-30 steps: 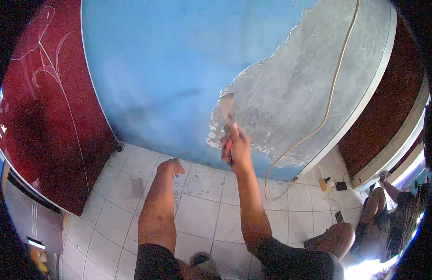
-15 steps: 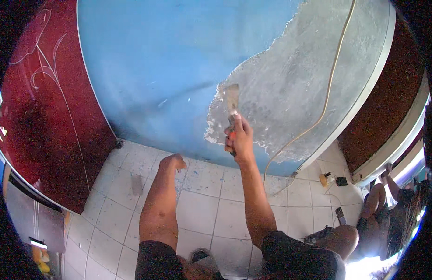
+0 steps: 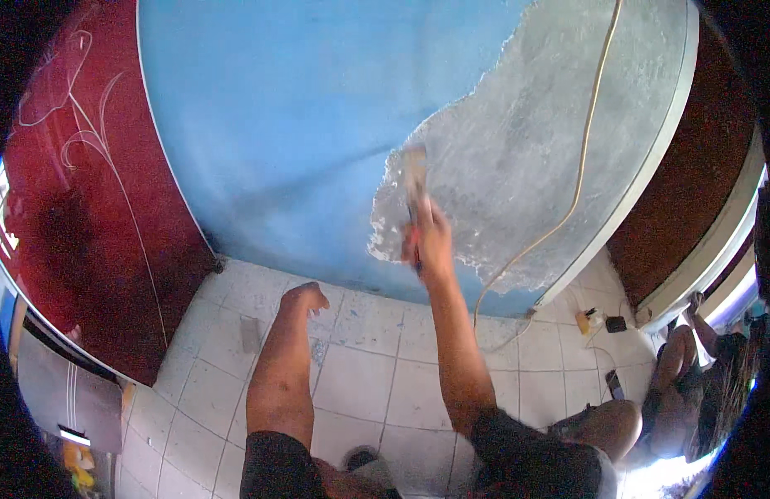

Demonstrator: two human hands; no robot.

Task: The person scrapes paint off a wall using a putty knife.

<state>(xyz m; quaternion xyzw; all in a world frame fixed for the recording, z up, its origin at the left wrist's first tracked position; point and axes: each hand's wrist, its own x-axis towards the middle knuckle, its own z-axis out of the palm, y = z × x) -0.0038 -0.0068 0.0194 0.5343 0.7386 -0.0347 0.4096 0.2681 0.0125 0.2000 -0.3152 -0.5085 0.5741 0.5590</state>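
My right hand is wrapped around the handle of a paint scraper, its blade pointing up. The blade is at the ragged edge between the blue paint and the bare grey patch on the wall; blur hides whether it touches. Lower and to the left, my left hand hangs above the floor in front of the wall, holding nothing, its fingers loosely bent and apart.
A pale cable runs down over the grey patch to the tiled floor, which is strewn with blue paint flakes. A dark red panel stands at left. On the right are a phone, a black adapter and another person.
The scraper has tilted slightly and stays near the paint edge, with my right hand now blurred. My left hand has dropped a little. The whole view has shifted slightly.
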